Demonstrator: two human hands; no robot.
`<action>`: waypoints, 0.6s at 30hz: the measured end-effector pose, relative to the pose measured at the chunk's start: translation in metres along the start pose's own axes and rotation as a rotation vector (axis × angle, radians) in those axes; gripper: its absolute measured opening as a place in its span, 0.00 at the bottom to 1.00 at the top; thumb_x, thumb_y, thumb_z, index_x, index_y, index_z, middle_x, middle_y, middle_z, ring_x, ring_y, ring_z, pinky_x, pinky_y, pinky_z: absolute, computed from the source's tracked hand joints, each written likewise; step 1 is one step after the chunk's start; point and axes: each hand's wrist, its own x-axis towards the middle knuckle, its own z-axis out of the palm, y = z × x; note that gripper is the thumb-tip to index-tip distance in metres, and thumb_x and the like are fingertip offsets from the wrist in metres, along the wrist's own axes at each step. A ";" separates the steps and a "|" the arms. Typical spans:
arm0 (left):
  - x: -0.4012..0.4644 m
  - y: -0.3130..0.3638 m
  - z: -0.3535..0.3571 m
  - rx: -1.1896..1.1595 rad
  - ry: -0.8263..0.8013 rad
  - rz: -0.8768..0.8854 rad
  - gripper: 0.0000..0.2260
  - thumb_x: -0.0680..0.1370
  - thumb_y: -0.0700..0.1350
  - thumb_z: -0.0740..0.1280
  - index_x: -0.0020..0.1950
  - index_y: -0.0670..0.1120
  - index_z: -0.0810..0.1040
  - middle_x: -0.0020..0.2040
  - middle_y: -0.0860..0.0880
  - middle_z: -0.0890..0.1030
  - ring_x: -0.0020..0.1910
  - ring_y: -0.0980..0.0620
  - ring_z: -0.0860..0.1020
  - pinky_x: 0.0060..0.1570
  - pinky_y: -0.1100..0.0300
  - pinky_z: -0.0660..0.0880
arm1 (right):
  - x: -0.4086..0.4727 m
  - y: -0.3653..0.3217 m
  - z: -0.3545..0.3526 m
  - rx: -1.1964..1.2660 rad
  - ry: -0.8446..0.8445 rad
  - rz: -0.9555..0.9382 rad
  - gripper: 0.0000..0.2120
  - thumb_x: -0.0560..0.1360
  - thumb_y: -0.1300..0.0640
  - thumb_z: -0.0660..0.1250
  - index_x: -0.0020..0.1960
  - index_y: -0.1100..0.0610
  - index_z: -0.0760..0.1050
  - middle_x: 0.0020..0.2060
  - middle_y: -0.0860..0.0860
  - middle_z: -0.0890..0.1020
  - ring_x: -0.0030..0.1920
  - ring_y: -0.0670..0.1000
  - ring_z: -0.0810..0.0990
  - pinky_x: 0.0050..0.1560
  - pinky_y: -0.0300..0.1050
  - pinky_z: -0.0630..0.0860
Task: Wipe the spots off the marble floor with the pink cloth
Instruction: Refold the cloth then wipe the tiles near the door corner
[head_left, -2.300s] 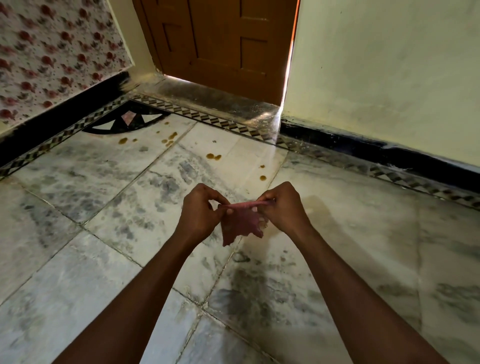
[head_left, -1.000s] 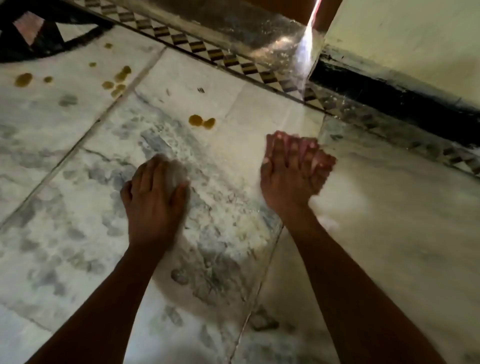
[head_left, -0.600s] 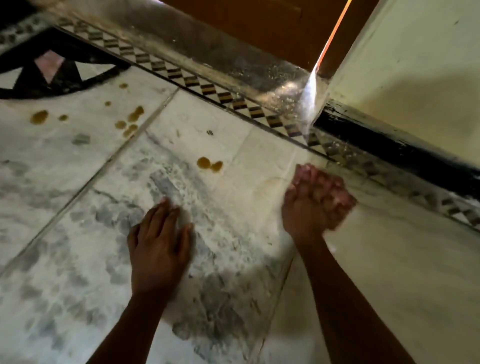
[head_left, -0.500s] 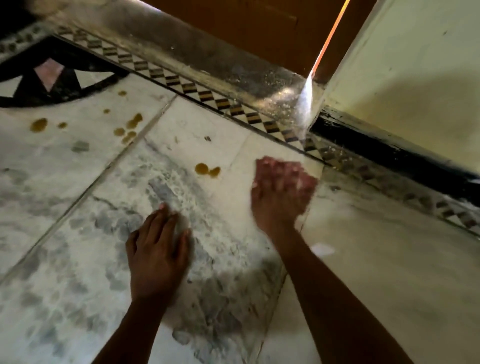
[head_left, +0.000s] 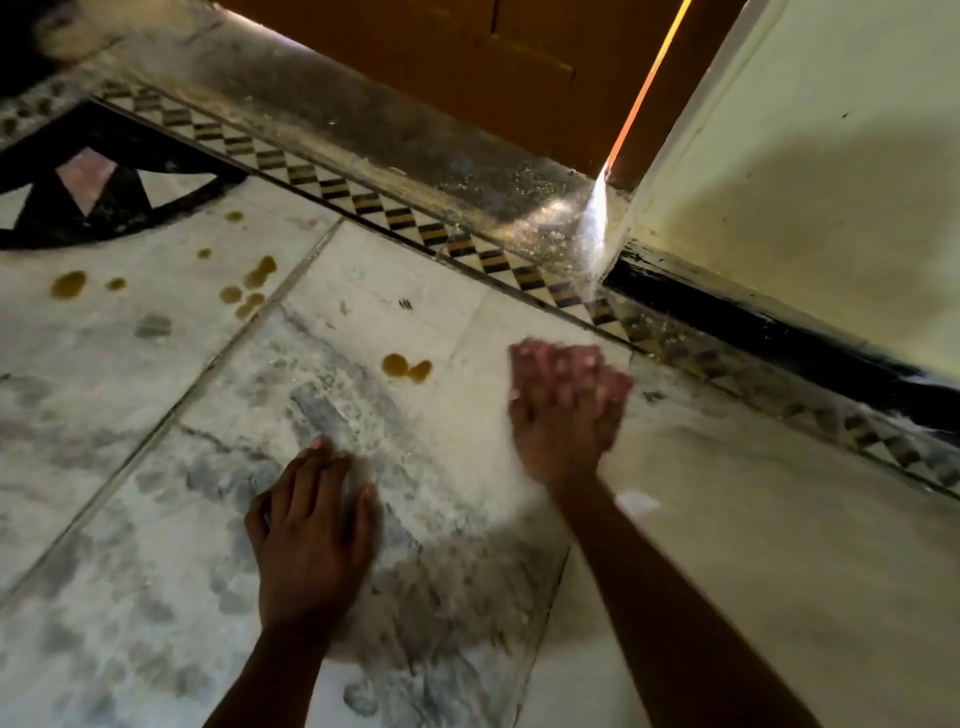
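Down on the marble floor (head_left: 727, 545), the left hand (head_left: 311, 535) lies flat, fingers straight and together, palm pressed to a grey-veined tile. At about two o'clock from it, the right hand (head_left: 563, 405) is motion-blurred, fingers laid out over the pink cloth (head_left: 545, 358), which peeks out past the fingertips. Just beside it, at nine o'clock, sit two brown spots (head_left: 407, 367). More spots (head_left: 249, 291) lie well apart at ten o'clock. A wooden door (head_left: 467, 62) stands at twelve o'clock.

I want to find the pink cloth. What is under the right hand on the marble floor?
Pink cloth shows at the fingertips of the blurred right hand; the rest is covered by the hand.
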 end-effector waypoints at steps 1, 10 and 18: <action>0.000 -0.001 0.000 0.011 -0.011 -0.005 0.23 0.81 0.57 0.60 0.70 0.46 0.80 0.77 0.45 0.76 0.74 0.41 0.75 0.70 0.40 0.66 | -0.033 -0.015 0.001 -0.039 -0.008 -0.140 0.29 0.87 0.39 0.47 0.87 0.37 0.46 0.89 0.49 0.48 0.88 0.62 0.42 0.83 0.76 0.42; 0.001 -0.003 0.003 0.001 0.005 0.002 0.21 0.82 0.57 0.61 0.67 0.47 0.82 0.75 0.45 0.78 0.72 0.44 0.75 0.70 0.42 0.63 | -0.045 0.054 0.001 -0.016 0.116 0.064 0.29 0.85 0.38 0.49 0.86 0.38 0.58 0.87 0.56 0.60 0.86 0.65 0.55 0.82 0.74 0.53; -0.001 -0.008 0.003 -0.080 -0.010 0.013 0.20 0.81 0.48 0.58 0.68 0.46 0.81 0.77 0.46 0.77 0.77 0.47 0.71 0.71 0.42 0.64 | -0.131 -0.026 0.006 -0.045 0.052 -0.478 0.27 0.86 0.40 0.57 0.85 0.33 0.58 0.86 0.44 0.61 0.88 0.58 0.53 0.83 0.72 0.55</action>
